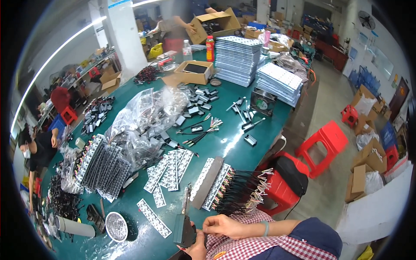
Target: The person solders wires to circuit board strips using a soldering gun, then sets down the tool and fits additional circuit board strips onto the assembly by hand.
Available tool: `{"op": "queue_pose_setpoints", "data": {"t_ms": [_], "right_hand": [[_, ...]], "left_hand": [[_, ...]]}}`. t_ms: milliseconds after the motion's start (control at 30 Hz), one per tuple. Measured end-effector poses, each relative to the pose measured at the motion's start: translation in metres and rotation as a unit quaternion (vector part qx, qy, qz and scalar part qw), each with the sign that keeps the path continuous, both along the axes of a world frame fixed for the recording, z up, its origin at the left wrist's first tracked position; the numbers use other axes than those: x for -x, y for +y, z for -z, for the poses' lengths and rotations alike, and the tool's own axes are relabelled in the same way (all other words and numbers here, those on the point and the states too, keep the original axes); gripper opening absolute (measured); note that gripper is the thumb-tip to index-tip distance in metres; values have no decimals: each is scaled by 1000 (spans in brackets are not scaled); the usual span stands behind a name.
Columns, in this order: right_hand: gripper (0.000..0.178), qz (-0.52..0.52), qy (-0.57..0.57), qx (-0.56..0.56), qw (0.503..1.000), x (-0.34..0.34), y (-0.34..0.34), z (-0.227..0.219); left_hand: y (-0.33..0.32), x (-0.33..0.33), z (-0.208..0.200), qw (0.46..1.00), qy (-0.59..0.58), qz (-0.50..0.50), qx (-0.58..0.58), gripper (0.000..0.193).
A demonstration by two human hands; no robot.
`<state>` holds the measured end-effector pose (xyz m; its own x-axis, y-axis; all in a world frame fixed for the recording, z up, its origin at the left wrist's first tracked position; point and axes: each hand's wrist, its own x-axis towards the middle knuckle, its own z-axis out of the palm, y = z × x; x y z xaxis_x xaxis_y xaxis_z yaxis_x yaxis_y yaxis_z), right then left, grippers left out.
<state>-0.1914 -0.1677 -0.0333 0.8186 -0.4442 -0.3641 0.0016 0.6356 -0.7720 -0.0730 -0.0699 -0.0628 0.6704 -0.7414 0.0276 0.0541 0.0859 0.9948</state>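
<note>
L hand (196,248) clamped round dk green tool (183,232), which sits just left of it. R hand (224,226) close by on the right, fingertips together, can't tell on what. Beyond: grey bar (208,184) atop white strips (220,187), then blk fan (263,102) farther right.

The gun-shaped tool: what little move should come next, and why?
Perhaps ease the right hand clear of the gun-shaped tool: that hand is pinched close beside it, while the left hand holds it, metal tip pointing forward.
</note>
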Motion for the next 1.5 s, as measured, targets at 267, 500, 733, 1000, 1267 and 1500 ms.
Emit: {"op": "queue_pose_setpoints", "data": {"t_ms": [267, 500, 733, 1000, 1267, 1500], "right_hand": [[17, -38, 4, 187, 982, -6, -3, 13], [15, -22, -1, 231, 973, -2, -5, 11], [12, 162, 97, 446, 875, 6, -35, -10], [12, 195, 162, 531, 809, 2, -34, -4], [12, 205, 178, 551, 789, 2, -37, 0], [14, 211, 199, 581, 760, 1, -37, 5]], "left_hand": [[9, -3, 14, 992, 76, -46, -90, 30], [10, -4, 21, 988, 106, -75, -82, 24], [10, -5, -24, 986, 96, -119, -62, 34], [11, -4, -15, 993, 29, -113, -32, 35], [16, -8, -6, 991, 44, -107, -68, 30], [16, -7, -5, 988, 31, -141, -63, 30]]}}
